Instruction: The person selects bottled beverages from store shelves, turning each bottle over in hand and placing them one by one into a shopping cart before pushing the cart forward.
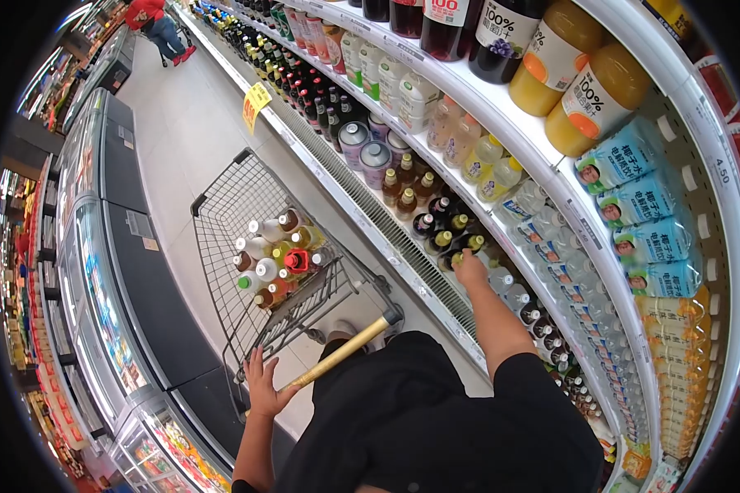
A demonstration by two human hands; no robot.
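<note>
Fingers of the right hand [473,271] were closed at the neck of a gold-topped dark bottle [446,261], down on the low shelf among close-packed neighbours. From my end of the feed I read the step in hand as taking hold, with the bottle at its place in the row; how firm the pinch was I could not tell, since the hand hid part of the neck. The left hand [263,382] was open, its fingers spread at the near end of the gold cart handle [337,358], the thumb lying beside the bar rather than wrapped round it.

Dark-bodied bottles [423,223] stood just beside the one in hand, so I judged that a clean move from there called for a straight lift by the neck before any sideways swing. The shelf overhead was near, and I reckoned the wrist needed to stay low while coming out past its edge.

Beside the shelving, the wire shopping cart [197,204] held a cluster of mixed bottles [266,268], including a red-topped container [297,261]. I judged the left hand had too loose a hold to steady the cart.
</note>
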